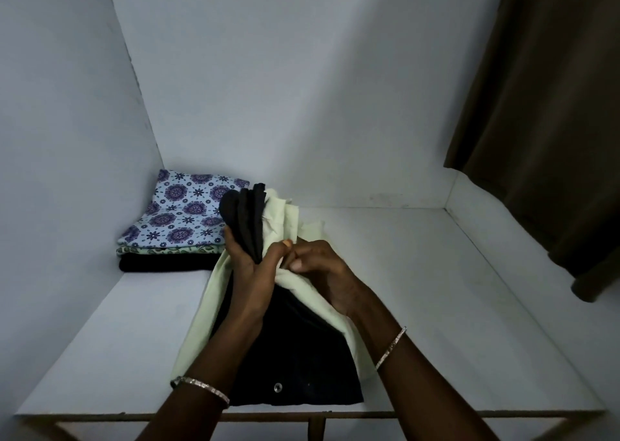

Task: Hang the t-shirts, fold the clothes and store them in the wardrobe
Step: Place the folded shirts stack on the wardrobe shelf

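On the white wardrobe shelf [419, 273] lies a pale green cloth [198, 316] with a black garment [295, 356] bearing a metal snap on top of it. My left hand [250, 266] grips an upright bunch of dark fabric [246, 212] together with the green cloth. My right hand [322, 273] pinches a fold of the pale green cloth right beside the left hand. Both wrists wear thin bangles.
A folded stack stands in the shelf's back left corner: a blue floral cloth [188, 209] on top, a green patterned one under it, a black one at the bottom. A brown curtain [543, 122] hangs at the right. The shelf's front edge [302, 415] runs below my forearms.
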